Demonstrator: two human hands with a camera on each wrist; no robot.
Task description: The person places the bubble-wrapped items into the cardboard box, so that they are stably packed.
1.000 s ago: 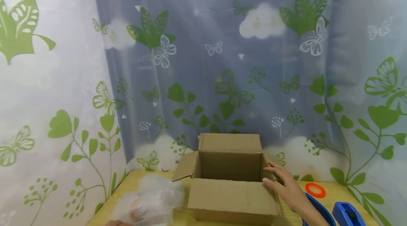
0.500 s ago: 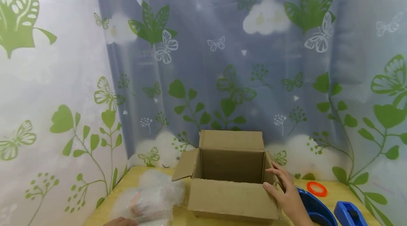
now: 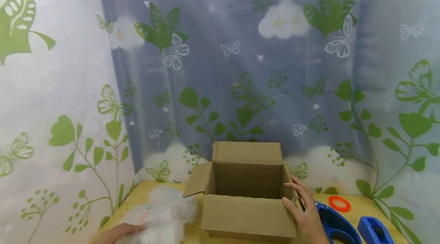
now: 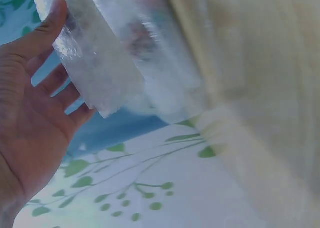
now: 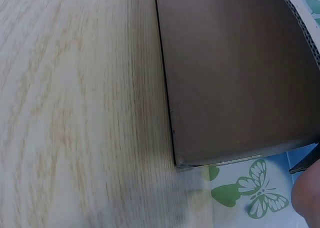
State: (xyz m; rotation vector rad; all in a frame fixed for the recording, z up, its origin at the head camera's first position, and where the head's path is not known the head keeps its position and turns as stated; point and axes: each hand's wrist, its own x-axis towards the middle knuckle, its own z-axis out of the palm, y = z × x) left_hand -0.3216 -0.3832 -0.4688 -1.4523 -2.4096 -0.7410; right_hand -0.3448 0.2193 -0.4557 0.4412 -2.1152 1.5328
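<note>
In the head view an open cardboard box (image 3: pixel 252 219) stands on the table with its flaps spread. My right hand (image 3: pixel 307 219) grips its right side, thumb by the near flap and fingers along the right wall. Only a fingertip (image 5: pixel 307 193) of it shows in the right wrist view, beside the box's brown side (image 5: pixel 240 78). Left of the box lie bubble-wrapped packages (image 3: pixel 168 213). My left hand (image 4: pixel 37 103) holds one bubble-wrapped package (image 4: pixel 97 53) by its edge, thumb on the near face and fingers behind. Another wrapped package (image 4: pixel 150 43), reddish inside, lies against it.
Right of the box sit a dark blue basket-like container (image 3: pixel 335 223), an orange-red ring (image 3: pixel 339 204) and a blue tape dispenser (image 3: pixel 374 230). A patterned curtain (image 3: pixel 220 64) hangs close behind the wooden table (image 3: pixel 142 190).
My left hand has come further into view, moving right and up onto the bubble-wrapped package. My right hand has settled closer against the box's right wall.
</note>
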